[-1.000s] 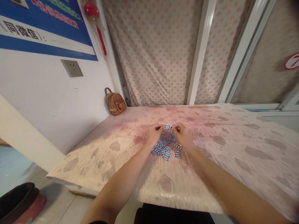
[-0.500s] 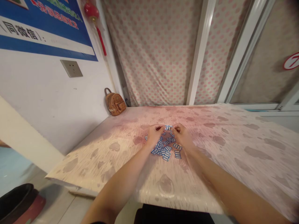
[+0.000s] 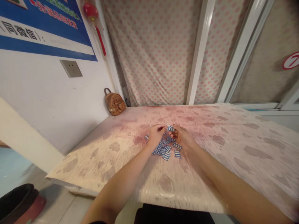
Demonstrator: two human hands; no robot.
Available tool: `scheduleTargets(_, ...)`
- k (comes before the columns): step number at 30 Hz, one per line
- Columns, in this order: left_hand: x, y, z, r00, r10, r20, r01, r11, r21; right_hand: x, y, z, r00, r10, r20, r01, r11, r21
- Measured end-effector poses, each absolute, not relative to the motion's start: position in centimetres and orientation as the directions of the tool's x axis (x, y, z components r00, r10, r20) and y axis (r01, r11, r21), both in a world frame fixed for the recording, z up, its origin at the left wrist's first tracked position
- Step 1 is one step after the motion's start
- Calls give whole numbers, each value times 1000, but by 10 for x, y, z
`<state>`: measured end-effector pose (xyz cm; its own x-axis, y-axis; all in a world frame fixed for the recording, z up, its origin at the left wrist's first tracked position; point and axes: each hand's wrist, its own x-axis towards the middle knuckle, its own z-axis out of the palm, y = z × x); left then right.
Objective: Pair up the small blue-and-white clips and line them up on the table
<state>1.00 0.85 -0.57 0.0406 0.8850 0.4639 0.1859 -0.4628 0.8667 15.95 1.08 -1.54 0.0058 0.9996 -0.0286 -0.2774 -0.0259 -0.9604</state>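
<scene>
Over the far side of a pile of small flat blue-and-white striped pieces point(image 3: 161, 150), both hands meet at one such striped piece point(image 3: 171, 128). My left hand point(image 3: 156, 134) pinches its left end between thumb and forefinger. On the other end, my right hand point(image 3: 184, 136) has its fingers closed, with some fingertips curled below the piece. Two pieces lie a little apart at the pile's right side, near my right wrist. A few more show beside my left hand, partly covered by it. What the pieces are cannot be made out.
The table point(image 3: 163, 183) has a patterned, glossy cloth. A small brown backpack-shaped bag point(image 3: 115, 103) stands at its back left corner against the wall. Behind the table hangs a dotted curtain point(image 3: 154, 56). A dark-rimmed bin point(image 3: 22, 205) is on the floor at left.
The held striped piece has shifted slightly to the right. My right hand has turned, so its curled fingertips now show under the piece. The pile looks much the same.
</scene>
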Motion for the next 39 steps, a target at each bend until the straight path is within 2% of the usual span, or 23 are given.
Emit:
scheduleTargets(6, 11, 9, -7, 52, 892, 448, 165, -450, 877, 162, 10, -16, -1, 1000, 7, -238, 6, -971)
scheduleTargets(11, 9, 10, -7, 17, 902, 431, 157, -428, 890, 165, 8, -15, -53, 985, 166, -62, 163, -985)
scheduleTargets(14, 8, 13, -12, 41, 918, 395, 115, -397, 911, 166, 7, -14, -79, 972, 220, -23, 219, -975)
scheduleTargets(21, 8, 17, -17, 73, 923, 378, 115, -384, 916, 166, 4, -12, -120, 969, 216, -58, 210, -976)
scheduleTargets(33, 5, 16, -8, 61, 921, 386, 175, -390, 904, 168, 13, -21, -129, 964, 232, -18, 231, -973)
scheduleTargets(36, 2, 20, -8, 10, 920, 393, 168, -389, 906, 178, 23, -26, -61, 956, 288, 55, 291, -955)
scheduleTargets(39, -8, 27, -7, -84, 909, 408, 177, -389, 904, 194, 35, -33, 30, 924, 381, 242, 363, -900)
